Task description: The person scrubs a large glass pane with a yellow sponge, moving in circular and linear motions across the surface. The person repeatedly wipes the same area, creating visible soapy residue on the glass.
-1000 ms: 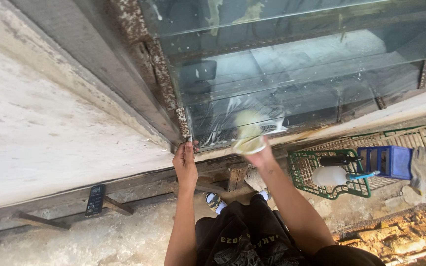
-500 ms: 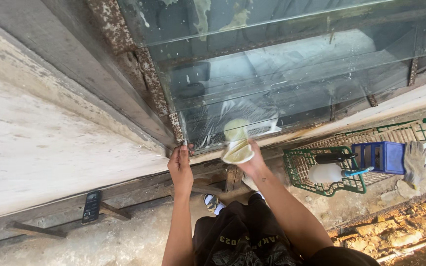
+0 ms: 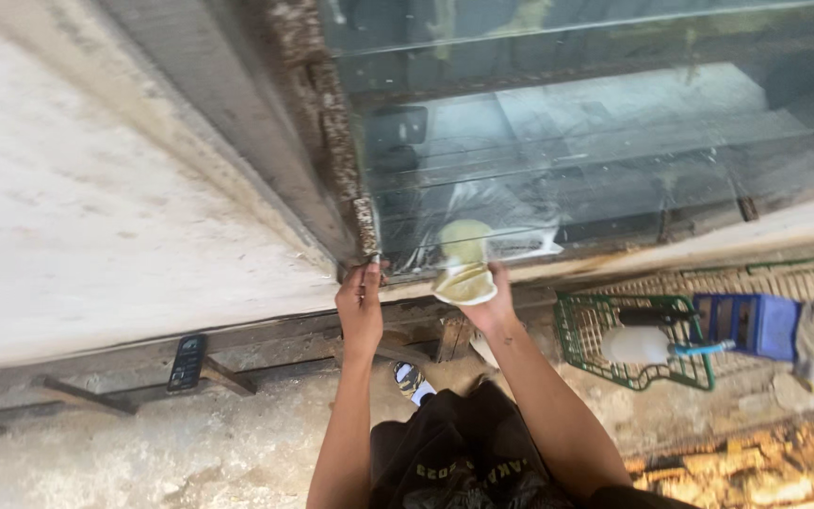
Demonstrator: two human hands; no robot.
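My right hand (image 3: 494, 303) presses a pale yellow cloth (image 3: 463, 275) against the bottom of a large glass pane (image 3: 595, 141). My left hand (image 3: 360, 303) rests on the lower corner of the rusty metal window frame (image 3: 332, 141), fingers laid against it and holding nothing loose. The glass reflects the cloth and the surroundings.
A white stone wall (image 3: 77, 217) fills the left side. A dark phone (image 3: 187, 362) lies on the ledge below it. To the right, a green wire basket (image 3: 633, 349) holds a white spray bottle (image 3: 641, 345) and a blue box (image 3: 748, 324). Rough ground lies underneath.
The cloth in my right hand has shifted left and slightly down along the bottom of the glass. My left hand stays on the frame corner.
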